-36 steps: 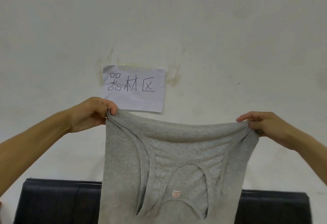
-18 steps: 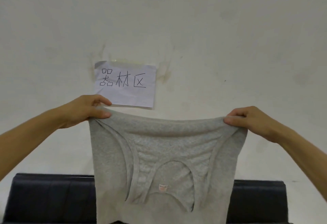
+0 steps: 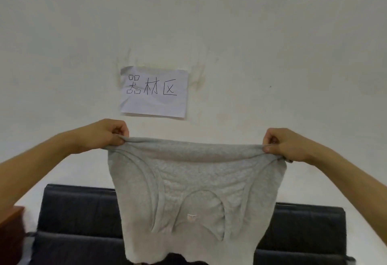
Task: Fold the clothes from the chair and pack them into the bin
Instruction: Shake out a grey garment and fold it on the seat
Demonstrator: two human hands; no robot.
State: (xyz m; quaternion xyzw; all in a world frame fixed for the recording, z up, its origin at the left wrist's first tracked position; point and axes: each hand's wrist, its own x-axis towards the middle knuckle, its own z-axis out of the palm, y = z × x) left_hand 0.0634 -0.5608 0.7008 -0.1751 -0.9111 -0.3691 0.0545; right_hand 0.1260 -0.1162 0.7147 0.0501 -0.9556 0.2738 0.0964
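Note:
A grey tank top (image 3: 194,191), folded over itself, hangs in the air in front of me with its straps and a small label showing. My left hand (image 3: 104,135) grips its upper left corner and my right hand (image 3: 287,145) grips its upper right corner, stretching the top edge taut between them. Behind the garment stands the black chair (image 3: 79,212), its backrest visible on both sides. The garment's lower edge hangs just above the bottom of the view. No bin is in view.
A white wall fills the background, with a paper sign (image 3: 154,92) bearing handwritten characters taped above my hands. A reddish-brown piece of furniture (image 3: 10,233) shows at the lower left edge.
My view has tilted down, so more of the chair and the garment's lower edge show. Both hands have curled into tighter fists on the top corners and pulled the edge straighter.

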